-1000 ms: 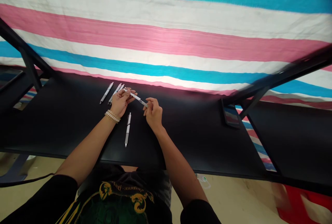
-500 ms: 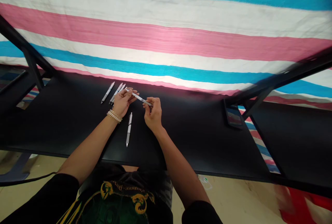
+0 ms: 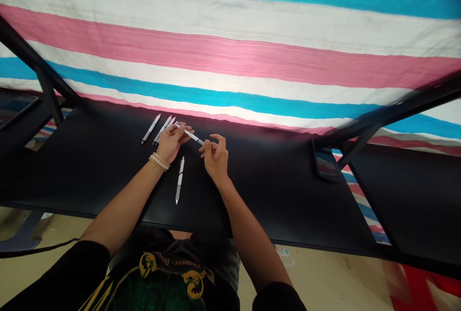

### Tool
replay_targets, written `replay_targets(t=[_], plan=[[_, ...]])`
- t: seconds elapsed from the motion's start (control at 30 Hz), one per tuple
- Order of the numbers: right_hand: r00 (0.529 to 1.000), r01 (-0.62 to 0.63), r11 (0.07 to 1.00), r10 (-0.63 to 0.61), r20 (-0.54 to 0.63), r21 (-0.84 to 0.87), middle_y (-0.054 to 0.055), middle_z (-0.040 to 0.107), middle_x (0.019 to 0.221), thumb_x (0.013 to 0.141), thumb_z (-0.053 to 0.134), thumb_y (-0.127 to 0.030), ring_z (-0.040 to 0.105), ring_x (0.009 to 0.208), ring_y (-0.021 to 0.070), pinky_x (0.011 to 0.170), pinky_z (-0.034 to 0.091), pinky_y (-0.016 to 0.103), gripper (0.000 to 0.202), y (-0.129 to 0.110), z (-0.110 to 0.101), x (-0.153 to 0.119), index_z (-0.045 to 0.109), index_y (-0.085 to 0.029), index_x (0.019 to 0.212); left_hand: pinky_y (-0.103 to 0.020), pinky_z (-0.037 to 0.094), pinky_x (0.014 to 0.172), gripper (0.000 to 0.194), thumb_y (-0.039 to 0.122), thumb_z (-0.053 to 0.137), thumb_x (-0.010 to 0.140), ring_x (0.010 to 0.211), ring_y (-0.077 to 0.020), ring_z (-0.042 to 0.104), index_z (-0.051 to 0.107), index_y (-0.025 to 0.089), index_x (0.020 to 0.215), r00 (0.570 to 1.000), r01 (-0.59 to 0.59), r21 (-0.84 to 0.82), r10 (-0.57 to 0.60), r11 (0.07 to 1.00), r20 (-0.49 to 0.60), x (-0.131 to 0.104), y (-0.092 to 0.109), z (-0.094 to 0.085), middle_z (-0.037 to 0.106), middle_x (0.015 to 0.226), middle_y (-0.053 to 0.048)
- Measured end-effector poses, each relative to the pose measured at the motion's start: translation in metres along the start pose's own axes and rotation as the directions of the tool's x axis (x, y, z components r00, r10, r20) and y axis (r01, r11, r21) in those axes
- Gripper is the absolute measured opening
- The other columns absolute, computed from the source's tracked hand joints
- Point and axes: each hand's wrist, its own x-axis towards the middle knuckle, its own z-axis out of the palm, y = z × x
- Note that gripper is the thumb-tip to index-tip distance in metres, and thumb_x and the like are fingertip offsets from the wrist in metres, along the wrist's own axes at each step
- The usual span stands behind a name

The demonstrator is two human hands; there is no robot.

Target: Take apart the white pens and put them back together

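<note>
My left hand (image 3: 172, 142), with a beaded bracelet at the wrist, is closed on a white pen (image 3: 193, 137) held slanting down to the right. At that pen's lower right end is my right hand (image 3: 216, 155), its fingers bent and pinched around the tip area; whatever is between them is too small to make out. Nearer to me, a white pen with a grey grip (image 3: 179, 181) lies on the black table (image 3: 270, 191). Several more white pens (image 3: 151, 129) lie left of and partly behind my left hand.
Black metal struts (image 3: 48, 90) rise at the left and right of the table. Behind it hangs a striped pink, white and blue sheet (image 3: 230, 56). A dark flat object (image 3: 325, 162) is at the right by the strut. Something red (image 3: 418, 287) is on the floor.
My right hand has shifted slightly right, toward the pen's end, and its fingers have changed their hold. The left hand keeps its grip on the pen.
</note>
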Motion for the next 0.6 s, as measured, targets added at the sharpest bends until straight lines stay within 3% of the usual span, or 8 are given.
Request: replay_targets(t=[0.1,0.23,0.33,0.47,0.6], plan=[[0.998,0.053,0.999,-0.053,-0.032,-0.003,0.004,0.070,0.098,0.091,0.063,-0.040,0.066,0.074,0.0154,0.058,0.050,0.024,0.040,-0.0009,-0.0006,-0.0002,0.047,-0.024,0.124,-0.035,0.058,0.086,0.031,0.037,0.081,0.078,0.091,-0.0191,0.074,0.066,0.016,0.095,1.000,-0.001,-0.012,0.000,1.000,-0.018,0.0009,-0.0003,-0.0012,0.075,0.097,-0.008],[1.000,-0.004,1.000,0.004,0.006,-0.007,-0.003,0.067,0.074,0.098,0.051,-0.039,0.059,0.055,0.0123,0.054,0.047,0.024,0.031,-0.0018,-0.0003,-0.0012,0.046,-0.023,0.124,-0.034,0.058,0.085,0.031,0.037,0.081,0.078,0.091,-0.0186,0.074,0.066,0.015,0.096,1.000,0.005,-0.017,-0.005,1.000,-0.022,0.0014,-0.0002,-0.0021,0.075,0.097,-0.008],[0.999,0.036,0.999,-0.036,-0.022,-0.006,0.002,0.071,0.090,0.094,0.059,-0.040,0.063,0.063,0.0129,0.054,0.047,0.023,0.039,-0.0020,0.0001,-0.0018,0.044,-0.023,0.126,-0.032,0.058,0.082,0.032,0.037,0.081,0.078,0.090,-0.0184,0.074,0.066,0.015,0.096,1.000,-0.009,-0.032,0.009,0.999,-0.023,0.0009,-0.0002,-0.0019,0.074,0.096,-0.007],[0.999,0.013,1.000,-0.013,0.038,-0.001,-0.002,0.067,0.075,0.098,0.050,-0.039,0.058,0.055,0.0116,0.053,0.046,0.023,0.030,-0.0027,-0.0003,-0.0024,0.045,-0.022,0.123,-0.031,0.058,0.080,0.032,0.037,0.081,0.078,0.088,-0.0179,0.073,0.066,0.015,0.095,1.000,-0.003,-0.012,0.003,1.000,-0.013,-0.0005,-0.0007,-0.0006,0.074,0.095,-0.007],[0.998,0.032,0.999,-0.032,0.058,-0.004,0.000,0.069,0.084,0.096,0.055,-0.039,0.060,0.058,0.0118,0.053,0.044,0.022,0.032,-0.0034,-0.0008,-0.0029,0.046,-0.023,0.122,-0.032,0.058,0.081,0.032,0.037,0.080,0.079,0.088,-0.0179,0.073,0.066,0.015,0.096,1.000,-0.004,-0.004,0.004,1.000,-0.010,-0.0013,-0.0005,0.0004,0.074,0.094,-0.007]])
